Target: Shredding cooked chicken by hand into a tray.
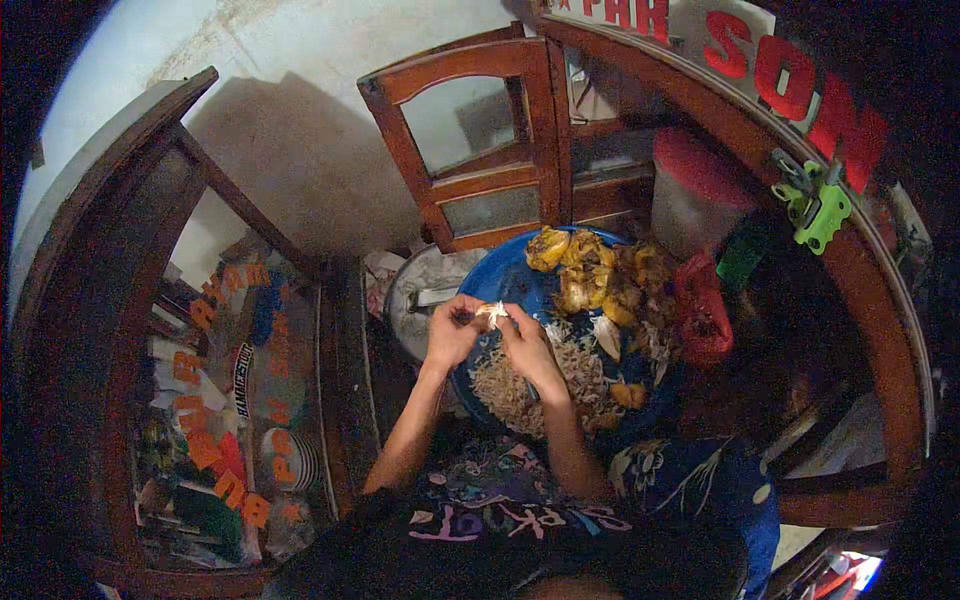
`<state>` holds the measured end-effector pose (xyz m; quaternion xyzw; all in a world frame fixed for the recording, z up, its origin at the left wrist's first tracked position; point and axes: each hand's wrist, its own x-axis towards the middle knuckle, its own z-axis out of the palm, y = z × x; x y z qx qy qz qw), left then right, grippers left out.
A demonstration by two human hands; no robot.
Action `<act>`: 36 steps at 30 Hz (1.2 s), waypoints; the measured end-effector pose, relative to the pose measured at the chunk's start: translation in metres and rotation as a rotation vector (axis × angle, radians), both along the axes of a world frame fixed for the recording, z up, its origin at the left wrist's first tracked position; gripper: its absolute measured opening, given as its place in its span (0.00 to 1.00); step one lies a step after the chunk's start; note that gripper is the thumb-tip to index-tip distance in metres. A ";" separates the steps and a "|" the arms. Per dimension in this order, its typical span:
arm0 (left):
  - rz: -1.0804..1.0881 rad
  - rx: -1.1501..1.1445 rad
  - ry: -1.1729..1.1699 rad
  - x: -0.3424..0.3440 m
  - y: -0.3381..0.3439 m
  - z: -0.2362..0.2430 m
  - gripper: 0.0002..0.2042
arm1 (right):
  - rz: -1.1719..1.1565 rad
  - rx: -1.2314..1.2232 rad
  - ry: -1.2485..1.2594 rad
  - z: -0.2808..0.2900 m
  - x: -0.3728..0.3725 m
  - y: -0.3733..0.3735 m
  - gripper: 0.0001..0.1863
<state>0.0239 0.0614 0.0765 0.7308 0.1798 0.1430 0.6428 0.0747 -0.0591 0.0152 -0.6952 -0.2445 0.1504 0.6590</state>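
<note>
Between the fingertips of both hands is a small whitish piece of chicken meat. My left hand pinches it from the left, and my right hand grips it from the right. Both are held over a large round blue tray. A heap of pale shredded chicken lies in the near part of the tray, just below my hands. Yellow-brown cooked chicken pieces are piled at its far right. One larger white piece of meat rests to the right of my right hand.
A metal pot lid lies left of the tray. Beyond stands a wooden cabinet door with glass. On the right are a red plastic bag and a red-lidded bucket. A glass display case holding stacked bowls borders the left.
</note>
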 end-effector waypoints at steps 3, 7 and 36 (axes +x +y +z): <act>-0.011 0.041 0.036 0.000 0.000 -0.002 0.05 | -0.201 -0.061 -0.149 -0.002 0.000 0.003 0.14; -0.002 0.015 0.030 -0.003 0.003 -0.006 0.05 | -0.264 -0.055 -0.197 0.008 0.008 -0.011 0.15; 0.043 0.046 0.047 -0.007 -0.004 0.012 0.06 | 0.373 0.018 0.498 0.057 0.005 -0.030 0.15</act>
